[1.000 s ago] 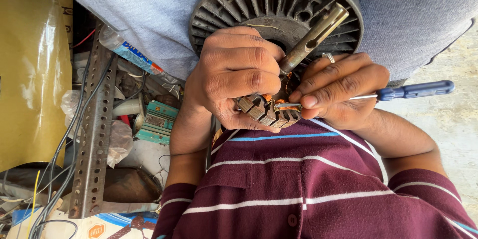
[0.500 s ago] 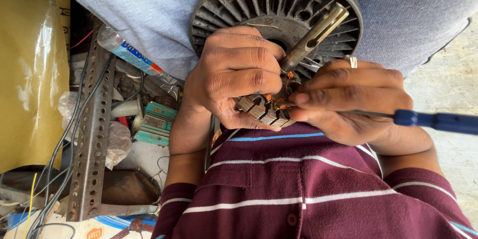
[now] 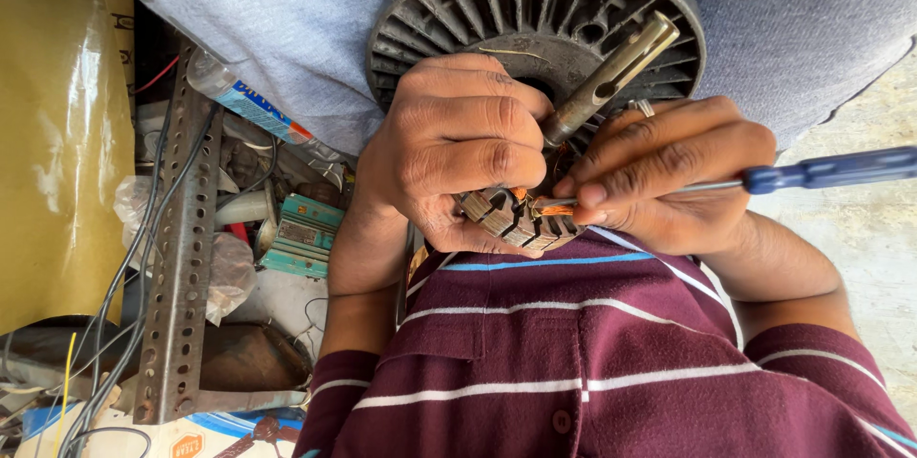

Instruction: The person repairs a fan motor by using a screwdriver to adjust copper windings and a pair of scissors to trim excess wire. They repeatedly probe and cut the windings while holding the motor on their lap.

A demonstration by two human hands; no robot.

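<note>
Gripping the blue-handled screwdriver (image 3: 821, 170), the right hand (image 3: 659, 171) has swung its handle outward, tip probing copper windings (image 3: 554, 211) while the left hand (image 3: 458, 148) clasps the slotted grey motor stator (image 3: 516, 221).

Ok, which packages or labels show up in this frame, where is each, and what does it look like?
Bottle label: upper left, by the grey cloth; blue, white and red band.
Small box: left of the left forearm; flat, teal with a pale panel.
Carton: bottom left corner; white with an orange badge.
No screens or signs.
</note>
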